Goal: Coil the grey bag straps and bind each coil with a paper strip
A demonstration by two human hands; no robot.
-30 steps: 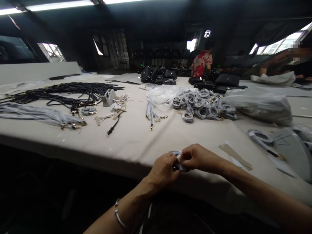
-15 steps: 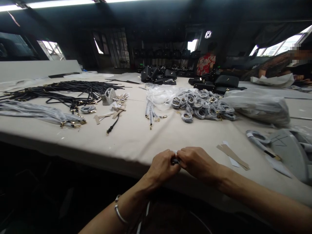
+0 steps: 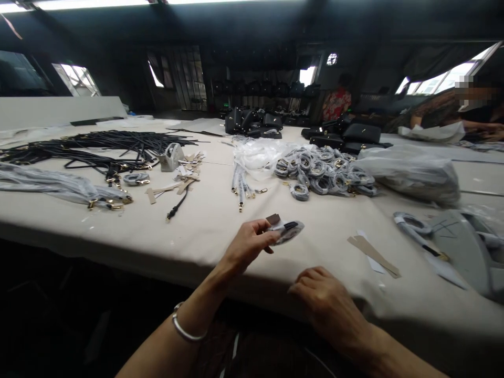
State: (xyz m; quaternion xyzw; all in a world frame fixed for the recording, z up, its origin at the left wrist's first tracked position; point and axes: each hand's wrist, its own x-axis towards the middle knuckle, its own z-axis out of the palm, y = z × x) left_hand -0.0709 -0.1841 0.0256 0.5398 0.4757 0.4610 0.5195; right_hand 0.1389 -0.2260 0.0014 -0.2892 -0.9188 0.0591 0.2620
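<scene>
head view, left hand [image 3: 248,244] pinching a wrapped strap coil [image 3: 289,232], right hand [image 3: 325,296] empty, loosely curled on the table [image 3: 205,231]

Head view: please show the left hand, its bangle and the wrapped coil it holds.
left hand [image 3: 248,244], head view, back of hand
bangle [image 3: 183,334], head view, front curve
wrapped coil [image 3: 290,233], head view, plastic top
</scene>
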